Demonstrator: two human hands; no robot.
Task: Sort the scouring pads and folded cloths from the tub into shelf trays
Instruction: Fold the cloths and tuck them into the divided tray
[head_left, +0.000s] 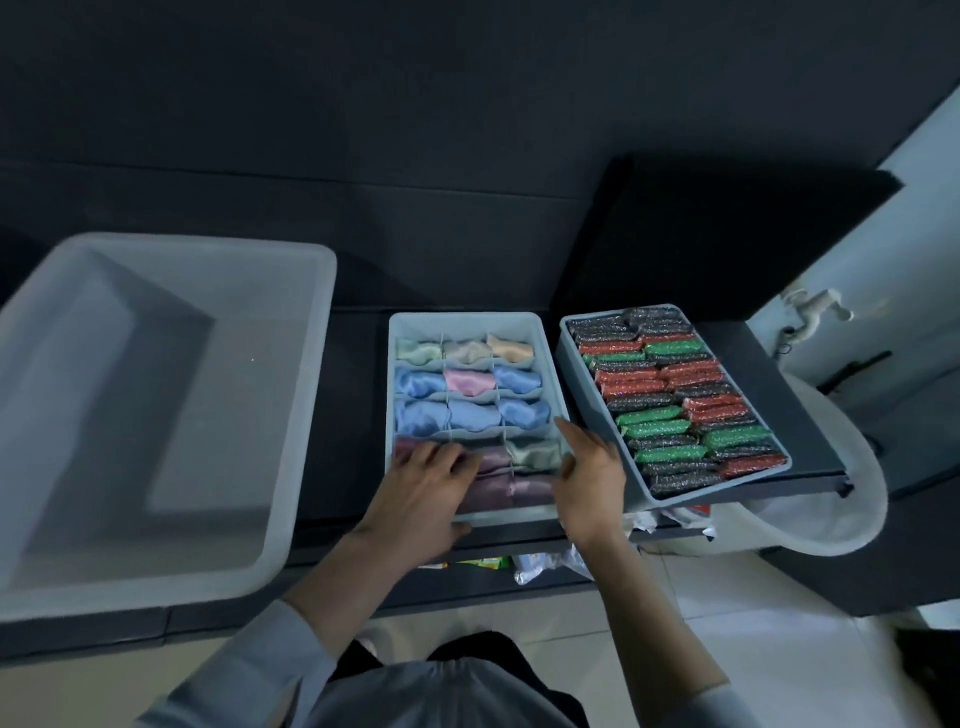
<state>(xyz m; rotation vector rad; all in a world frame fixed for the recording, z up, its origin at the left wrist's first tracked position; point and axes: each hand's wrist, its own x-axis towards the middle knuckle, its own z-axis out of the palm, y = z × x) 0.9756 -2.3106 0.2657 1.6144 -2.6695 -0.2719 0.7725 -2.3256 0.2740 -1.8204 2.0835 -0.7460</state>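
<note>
Dark counter (363, 322): two trays (550, 332), one tub (291, 426).

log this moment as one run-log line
tub: large translucent plastic tub looks empty | left hand on purple cloths in divided grey cloth tray | right hand at its right rim | scouring-pad tray full

The room is dim. A dark wall (467, 104) stands behind the dark tabletop (358, 415). The floor (701, 613) is pale tile. A white tap (815, 306) sticks out on the right.
</note>
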